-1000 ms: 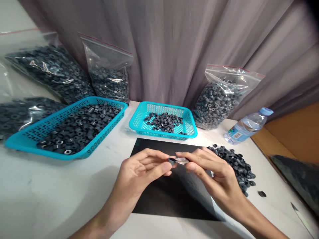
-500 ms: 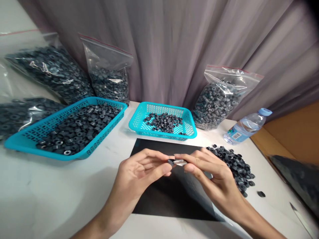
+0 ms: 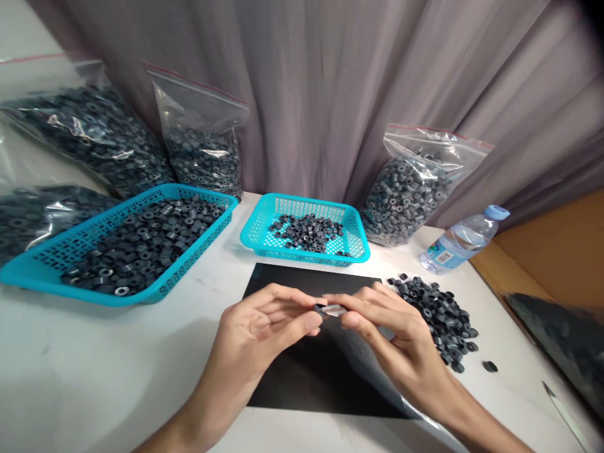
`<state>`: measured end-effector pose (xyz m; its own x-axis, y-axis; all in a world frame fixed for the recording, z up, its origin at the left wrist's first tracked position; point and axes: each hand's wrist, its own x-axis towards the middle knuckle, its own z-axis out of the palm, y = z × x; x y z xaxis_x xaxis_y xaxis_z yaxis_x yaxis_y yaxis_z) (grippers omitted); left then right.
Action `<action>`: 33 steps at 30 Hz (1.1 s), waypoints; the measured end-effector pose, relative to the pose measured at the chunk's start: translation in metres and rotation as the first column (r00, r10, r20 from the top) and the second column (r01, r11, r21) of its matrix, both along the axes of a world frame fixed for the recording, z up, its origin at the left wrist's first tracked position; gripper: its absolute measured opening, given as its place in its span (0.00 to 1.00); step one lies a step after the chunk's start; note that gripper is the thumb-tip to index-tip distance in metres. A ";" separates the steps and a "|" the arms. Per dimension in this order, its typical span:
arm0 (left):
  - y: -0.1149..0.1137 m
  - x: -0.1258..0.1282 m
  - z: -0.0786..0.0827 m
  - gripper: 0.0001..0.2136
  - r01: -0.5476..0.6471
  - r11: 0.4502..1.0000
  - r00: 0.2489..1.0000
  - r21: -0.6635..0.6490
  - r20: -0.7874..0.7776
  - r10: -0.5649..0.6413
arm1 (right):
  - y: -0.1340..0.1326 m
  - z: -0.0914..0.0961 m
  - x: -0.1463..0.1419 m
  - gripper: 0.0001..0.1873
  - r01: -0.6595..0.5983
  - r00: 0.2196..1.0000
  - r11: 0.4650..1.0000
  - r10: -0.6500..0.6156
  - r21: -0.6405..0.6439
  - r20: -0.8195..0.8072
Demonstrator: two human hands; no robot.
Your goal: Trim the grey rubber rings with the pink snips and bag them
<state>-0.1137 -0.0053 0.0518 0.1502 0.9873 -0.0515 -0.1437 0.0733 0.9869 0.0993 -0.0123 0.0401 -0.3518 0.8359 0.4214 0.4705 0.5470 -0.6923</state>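
Note:
My left hand (image 3: 267, 343) pinches a small black ring-shaped part (image 3: 321, 308) between thumb and fingertips. In my right hand (image 3: 394, 327), thumb and index finger grip a short flat metal blade (image 3: 336, 310), whose silver end meets the ring-shaped part. Part of the blade is covered by the fingers. Both hands are above a black mat (image 3: 325, 377). Beside the right hand lies a loose pile of the same black parts (image 3: 441, 314).
A teal basket (image 3: 304, 257) with some black parts stands behind the mat, a fuller teal basket (image 3: 158, 292) at left. Filled zip bags (image 3: 202, 151) lean on the curtain; another bag (image 3: 401, 201) stands right, near a water bottle (image 3: 465, 242). A pointed blade (image 3: 564, 412) lies far right.
The metal blade has come closer against the ring-shaped part, and its angle has turned slightly. Both hands keep their grips. The whole view has shifted a little.

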 end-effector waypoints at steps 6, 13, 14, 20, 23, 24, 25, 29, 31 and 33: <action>0.000 0.002 0.000 0.07 0.004 1.000 1.000 -0.001 0.015 -0.004 | -0.001 -0.002 -0.001 0.16 0.006 1.000 1.000 -0.006 0.008 -0.017; -0.002 0.003 -0.001 0.06 -0.007 1.000 0.999 -0.020 0.048 0.008 | -0.001 -0.001 -0.004 0.15 0.022 0.999 1.000 -0.021 0.006 -0.035; -0.002 0.003 -0.001 0.06 -0.008 1.000 0.999 -0.021 0.049 0.009 | -0.001 -0.001 -0.005 0.15 0.025 0.999 1.000 -0.025 0.006 -0.041; -0.003 0.002 0.000 0.07 -0.021 1.000 0.999 -0.021 0.035 0.022 | -0.001 0.001 -0.004 0.14 0.071 0.993 0.997 -0.071 -0.004 -0.090; -0.002 0.001 0.000 0.07 -0.010 1.000 0.999 -0.013 0.034 0.011 | 0.001 0.001 0.001 0.12 0.085 0.991 0.996 -0.087 -0.023 -0.099; -0.002 0.001 0.000 0.07 -0.007 1.000 0.999 -0.010 0.035 0.007 | 0.001 0.001 0.003 0.12 0.088 0.990 0.996 -0.090 -0.030 -0.104; -0.002 0.001 0.000 0.06 -0.004 1.000 0.999 -0.007 0.037 0.004 | 0.002 0.001 0.005 0.13 0.089 0.990 0.995 -0.092 -0.038 -0.106; -0.002 0.000 0.000 0.05 0.002 1.000 0.999 -0.001 0.043 -0.002 | 0.002 -0.001 0.006 0.13 0.071 0.995 0.996 -0.074 -0.046 -0.066; -0.002 0.000 -0.001 0.06 -0.002 1.000 0.999 -0.005 0.044 0.002 | 0.001 -0.001 0.004 0.15 0.051 0.998 0.997 -0.053 -0.052 -0.031; -0.002 -0.001 -0.002 0.07 -0.008 1.000 0.999 -0.009 0.041 0.008 | 0.000 -0.001 0.002 0.17 0.036 0.999 0.997 -0.036 -0.066 -0.004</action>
